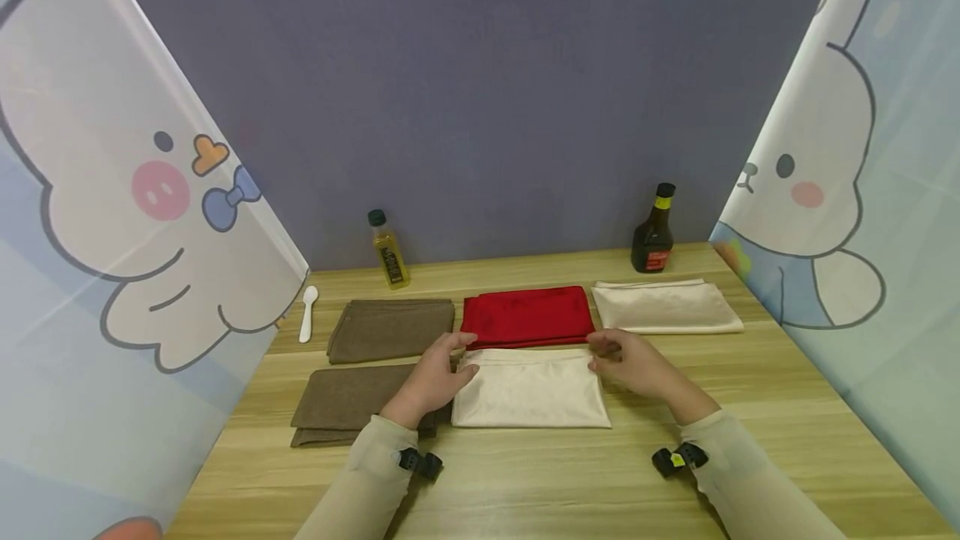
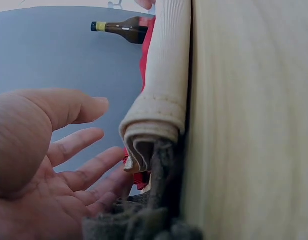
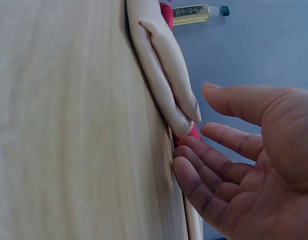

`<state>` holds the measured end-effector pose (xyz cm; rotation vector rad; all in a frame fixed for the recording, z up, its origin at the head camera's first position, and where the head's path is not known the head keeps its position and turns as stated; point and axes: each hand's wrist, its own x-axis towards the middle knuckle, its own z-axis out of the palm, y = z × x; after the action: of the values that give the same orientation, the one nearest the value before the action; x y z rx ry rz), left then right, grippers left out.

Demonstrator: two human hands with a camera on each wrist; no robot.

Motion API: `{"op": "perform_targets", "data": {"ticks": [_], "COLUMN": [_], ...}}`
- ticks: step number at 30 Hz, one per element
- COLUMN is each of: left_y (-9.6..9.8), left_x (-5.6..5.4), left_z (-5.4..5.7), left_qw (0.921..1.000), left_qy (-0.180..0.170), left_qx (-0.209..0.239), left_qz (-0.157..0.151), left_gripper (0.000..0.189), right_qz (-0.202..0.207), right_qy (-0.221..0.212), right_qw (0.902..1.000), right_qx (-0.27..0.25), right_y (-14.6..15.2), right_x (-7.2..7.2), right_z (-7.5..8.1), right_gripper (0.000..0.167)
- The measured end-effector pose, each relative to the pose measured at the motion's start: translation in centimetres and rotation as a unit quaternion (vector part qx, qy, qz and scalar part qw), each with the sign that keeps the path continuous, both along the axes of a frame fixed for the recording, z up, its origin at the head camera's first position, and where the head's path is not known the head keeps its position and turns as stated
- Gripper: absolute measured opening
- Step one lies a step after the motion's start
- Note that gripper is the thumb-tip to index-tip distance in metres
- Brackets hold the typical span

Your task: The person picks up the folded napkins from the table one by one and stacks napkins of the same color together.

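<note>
A folded cream cloth (image 1: 532, 394) lies flat at the middle of the table, its far edge against a folded red cloth (image 1: 528, 317). At its left end is my left hand (image 1: 438, 373), fingers spread and relaxed, thumb over the cloth's corner in the head view. My right hand (image 1: 630, 363) is at the far right corner, fingers loosely bent. Both wrist views show the hands beside the cream cloth's folded ends (image 2: 156, 112), with nothing between finger and thumb. Beneath the left wrist, a folded brown cloth (image 1: 348, 398) is partly covered.
Another brown cloth (image 1: 390, 329) lies behind on the left, and a second cream cloth (image 1: 663, 307) at the right. A white spoon (image 1: 307, 313) rests at the far left. An oil bottle (image 1: 390, 252) and a dark sauce bottle (image 1: 652, 236) stand along the back wall.
</note>
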<state>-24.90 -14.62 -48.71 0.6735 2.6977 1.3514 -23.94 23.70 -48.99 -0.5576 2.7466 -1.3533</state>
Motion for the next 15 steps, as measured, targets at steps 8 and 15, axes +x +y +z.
{"op": "perform_targets", "data": {"ticks": [8,15], "left_y": [0.10,0.09], "left_x": [0.01,-0.04], "left_z": [-0.26,-0.46], "left_qw": [0.9997,0.9993], "left_qy": [-0.002,-0.006], "left_qx": [-0.021,-0.037], "left_qz": [-0.009,-0.008], "left_gripper": [0.048,0.048], "right_qz": [0.004,0.006], "right_qy": [-0.008,-0.013], "right_qw": [1.0000,0.9999], "right_qx": [0.002,-0.006], "right_y": [0.09,-0.21], "right_x": [-0.28,-0.05], "right_z": [-0.52,-0.28], "right_gripper": [0.041,0.043]}}
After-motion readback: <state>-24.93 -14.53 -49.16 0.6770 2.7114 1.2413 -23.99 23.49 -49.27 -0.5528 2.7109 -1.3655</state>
